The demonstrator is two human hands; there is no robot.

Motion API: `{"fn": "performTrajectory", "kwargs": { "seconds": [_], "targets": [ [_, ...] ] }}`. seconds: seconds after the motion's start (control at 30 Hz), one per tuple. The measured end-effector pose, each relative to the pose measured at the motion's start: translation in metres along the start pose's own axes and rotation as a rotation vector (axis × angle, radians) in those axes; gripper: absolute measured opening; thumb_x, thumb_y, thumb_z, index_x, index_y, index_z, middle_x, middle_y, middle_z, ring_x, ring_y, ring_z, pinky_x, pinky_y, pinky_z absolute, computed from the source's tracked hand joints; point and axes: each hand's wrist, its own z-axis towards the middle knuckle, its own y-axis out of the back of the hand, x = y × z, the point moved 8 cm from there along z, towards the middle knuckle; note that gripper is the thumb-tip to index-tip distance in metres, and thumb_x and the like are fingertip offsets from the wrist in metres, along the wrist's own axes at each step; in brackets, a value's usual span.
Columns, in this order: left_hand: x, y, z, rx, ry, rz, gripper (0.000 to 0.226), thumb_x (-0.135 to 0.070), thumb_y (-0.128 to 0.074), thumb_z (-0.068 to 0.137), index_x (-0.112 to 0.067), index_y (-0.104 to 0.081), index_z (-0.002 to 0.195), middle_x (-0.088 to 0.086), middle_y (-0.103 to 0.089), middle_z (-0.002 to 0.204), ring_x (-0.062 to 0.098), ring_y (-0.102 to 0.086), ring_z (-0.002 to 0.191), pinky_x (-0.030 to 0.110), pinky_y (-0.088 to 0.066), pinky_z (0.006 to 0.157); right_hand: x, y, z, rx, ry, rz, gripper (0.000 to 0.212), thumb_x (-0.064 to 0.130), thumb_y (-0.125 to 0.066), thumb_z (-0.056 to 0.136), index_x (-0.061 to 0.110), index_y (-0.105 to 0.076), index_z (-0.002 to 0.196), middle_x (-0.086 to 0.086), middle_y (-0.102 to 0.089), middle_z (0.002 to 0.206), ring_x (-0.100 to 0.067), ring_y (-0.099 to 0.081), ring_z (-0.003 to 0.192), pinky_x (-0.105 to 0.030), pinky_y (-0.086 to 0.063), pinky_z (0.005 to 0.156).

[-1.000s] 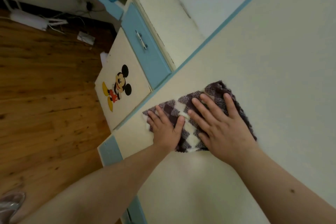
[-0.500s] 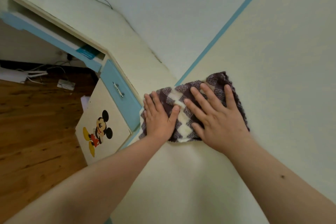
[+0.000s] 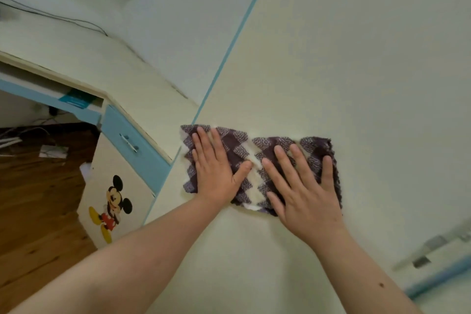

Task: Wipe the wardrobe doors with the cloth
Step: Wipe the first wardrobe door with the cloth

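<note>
I am pressing both palms flat, fingers straight and spread, on the cloth (image 3: 257,168) against the door (image 3: 356,84): my left hand (image 3: 216,173) nearest the blue edge strip (image 3: 229,51), my right hand (image 3: 303,191) beside it.

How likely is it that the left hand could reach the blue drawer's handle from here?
Probably yes. The left hand lies flat on the cloth, and the drawer handle sits off to its left, with nothing visible between them to block the way.

Both hands flat on purple-white cloth (image 3: 251,160), left hand (image 3: 216,176), right hand (image 3: 303,194), cream wardrobe door (image 3: 344,71)
</note>
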Motion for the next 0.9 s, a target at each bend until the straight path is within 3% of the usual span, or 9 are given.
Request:
{"fn": "performTrajectory", "kwargs": {
  "seconds": [0.13, 0.3, 0.4, 0.67, 0.9],
  "targets": [
    [-0.027, 0.003, 0.003, -0.033, -0.163, 0.077, 0.100, -0.081, -0.010, 0.078, -0.009, 0.012, 0.145, 0.027, 0.009, 0.150, 0.036, 0.012, 0.140, 0.051, 0.000, 0.112, -0.013, 0.003, -0.022, -0.022, -0.115, -0.024, 0.058, 0.048, -0.029, 0.093, 0.024, -0.026, 0.147, -0.004, -0.018, 0.155, -0.025, -0.011, 0.142, -0.057, 0.006, 0.112],
    [-0.080, 0.013, 0.015, -0.083, -0.418, 0.121, 0.094, -0.078, -0.015, 0.080, -0.019, 0.021, 0.144, 0.026, 0.004, 0.149, 0.039, 0.005, 0.139, 0.051, 0.004, 0.111, -0.042, 0.011, -0.042, -0.077, -0.309, -0.049, 0.058, 0.051, -0.031, 0.093, 0.028, -0.026, 0.147, -0.004, -0.004, 0.157, -0.025, -0.003, 0.144, -0.057, 0.006, 0.110],
    [-0.115, 0.021, 0.026, -0.082, -0.532, 0.119, 0.084, -0.079, -0.015, 0.080, -0.033, 0.012, 0.145, 0.030, -0.002, 0.150, 0.048, 0.001, 0.137, 0.060, 0.002, 0.106, -0.066, 0.019, -0.048, -0.109, -0.469, -0.030, 0.062, 0.055, -0.033, 0.091, 0.030, -0.023, 0.147, -0.002, 0.006, 0.158, -0.022, 0.004, 0.144, -0.055, 0.009, 0.110],
    [-0.190, 0.045, 0.060, -0.136, -0.672, 0.164, 0.082, -0.079, -0.018, 0.079, -0.032, -0.016, 0.146, 0.031, -0.012, 0.150, 0.054, -0.006, 0.135, 0.068, -0.007, 0.103, -0.132, 0.037, -0.027, -0.100, -0.797, 0.044, 0.063, 0.062, -0.018, 0.092, 0.035, -0.006, 0.147, 0.009, 0.024, 0.152, -0.020, 0.021, 0.140, -0.061, 0.015, 0.103],
    [-0.225, 0.066, 0.099, -0.187, -0.792, 0.182, 0.082, -0.080, -0.016, 0.078, -0.034, -0.010, 0.146, 0.026, -0.008, 0.152, 0.051, -0.004, 0.136, 0.066, -0.002, 0.104, -0.159, 0.042, 0.003, -0.097, -0.916, -0.009, 0.064, 0.062, -0.015, 0.091, 0.037, 0.001, 0.147, 0.006, 0.025, 0.153, -0.024, 0.020, 0.141, -0.066, 0.010, 0.103]
  ]
}}
